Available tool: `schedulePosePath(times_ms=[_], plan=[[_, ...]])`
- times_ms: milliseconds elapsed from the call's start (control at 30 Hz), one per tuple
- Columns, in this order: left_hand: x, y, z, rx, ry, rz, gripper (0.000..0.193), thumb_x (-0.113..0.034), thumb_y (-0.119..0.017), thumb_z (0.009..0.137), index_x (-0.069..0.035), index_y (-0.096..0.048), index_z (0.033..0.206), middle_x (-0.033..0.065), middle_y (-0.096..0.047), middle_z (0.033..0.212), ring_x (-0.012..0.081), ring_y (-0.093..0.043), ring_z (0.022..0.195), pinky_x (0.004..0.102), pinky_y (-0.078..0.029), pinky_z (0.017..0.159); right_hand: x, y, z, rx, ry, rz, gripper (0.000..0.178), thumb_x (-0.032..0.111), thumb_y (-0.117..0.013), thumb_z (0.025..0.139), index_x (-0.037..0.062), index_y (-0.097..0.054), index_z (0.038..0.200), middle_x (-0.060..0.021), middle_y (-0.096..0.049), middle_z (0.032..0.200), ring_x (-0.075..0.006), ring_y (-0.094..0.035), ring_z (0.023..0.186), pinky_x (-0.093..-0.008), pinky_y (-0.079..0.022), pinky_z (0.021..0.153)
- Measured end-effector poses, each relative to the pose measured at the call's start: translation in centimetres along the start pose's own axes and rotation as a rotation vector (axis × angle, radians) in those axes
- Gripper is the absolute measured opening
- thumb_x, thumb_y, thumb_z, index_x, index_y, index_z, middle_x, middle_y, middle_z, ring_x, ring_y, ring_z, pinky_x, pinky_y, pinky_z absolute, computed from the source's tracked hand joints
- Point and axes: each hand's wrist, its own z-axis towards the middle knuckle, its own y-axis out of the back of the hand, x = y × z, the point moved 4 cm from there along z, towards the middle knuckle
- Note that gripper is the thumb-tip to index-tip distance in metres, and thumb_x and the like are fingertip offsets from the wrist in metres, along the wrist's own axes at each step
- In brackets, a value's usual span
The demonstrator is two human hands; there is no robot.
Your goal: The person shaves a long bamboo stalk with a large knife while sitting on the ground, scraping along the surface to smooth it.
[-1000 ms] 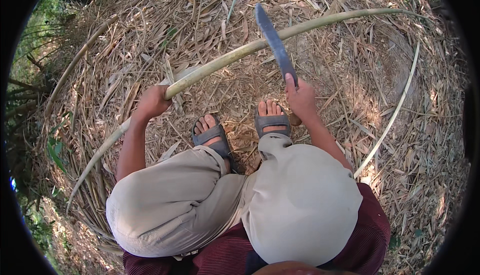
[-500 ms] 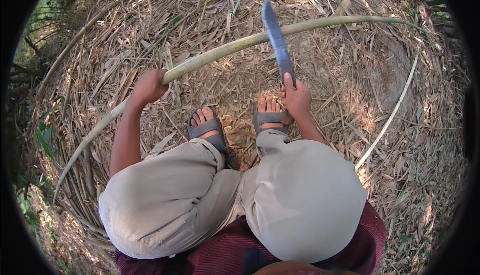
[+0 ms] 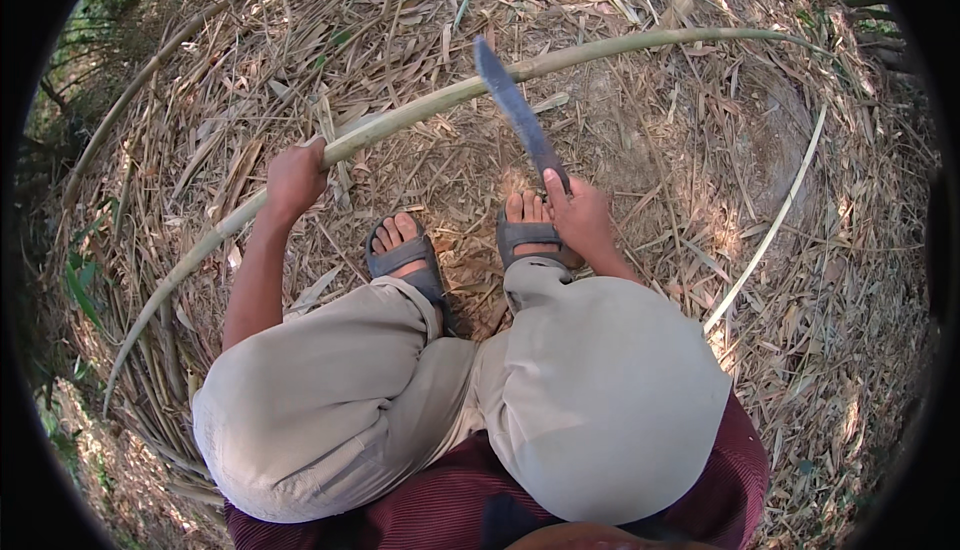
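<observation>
A long, pale green bamboo pole (image 3: 600,50) runs from the lower left to the upper right, its ends looking bent by the wide picture. My left hand (image 3: 297,180) is wrapped round it left of its middle. In my right hand (image 3: 582,218) is a machete (image 3: 515,105), gripped with the thumb along the handle's top. The dark blade points up and left, its tip overlapping the pole; whether it touches cannot be told. Beside the blade shows a pale sliver of bamboo (image 3: 551,102).
Dry leaves and stalks (image 3: 420,10) litter the ground. A thin, pale strip (image 3: 775,225) lies to the right, and another curved stalk (image 3: 125,100) at far left. My sandalled feet (image 3: 405,250) and bent knees are below the pole. Green plants edge the upper left.
The machete has moved left and down, its blade now more tilted to the left. A pale sliver now shows beside the blade. My left hand keeps its hold on the bamboo pole.
</observation>
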Motion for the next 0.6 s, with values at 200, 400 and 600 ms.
schedulePosePath(times_ms=[200,400,600], plan=[[0.2,1.3,1.6,0.090,-0.051,-0.165,0.009,-0.009,-0.067,0.077,-0.005,-0.067,0.085,0.0198,-0.069,0.079,0.0406,-0.067,0.076,0.0475,-0.052,0.070,-1.8,0.2,2.3,-0.103,-0.182,0.170,0.048,0.042,-0.061,0.100,0.0000,-0.068,0.079,-0.0100,-0.059,0.058,-0.0200,-0.058,0.052,-0.0364,-0.045,0.052],[1.4,4.3,1.5,0.357,-0.114,-0.471,0.016,-0.011,-0.072,0.072,-0.001,-0.066,0.082,0.0124,-0.064,0.068,0.0239,-0.061,0.060,0.0384,-0.048,0.062,3.9,-0.4,0.1,0.103,0.238,0.108,0.047,0.040,-0.061,0.101,0.0000,-0.067,0.077,-0.0096,-0.060,0.058,-0.0187,-0.060,0.055,-0.0365,-0.047,0.054],[1.2,8.4,2.3,0.539,-0.092,-0.621,0.020,-0.009,-0.076,0.074,-0.007,-0.056,0.073,-0.0008,-0.056,0.062,0.0087,-0.053,0.051,0.0289,-0.043,0.048,2.6,4.1,4.3,-0.192,-0.231,0.671,0.047,0.041,-0.062,0.100,-0.0006,-0.067,0.080,-0.0109,-0.055,0.056,-0.0185,-0.058,0.051,-0.0375,-0.044,0.051]])
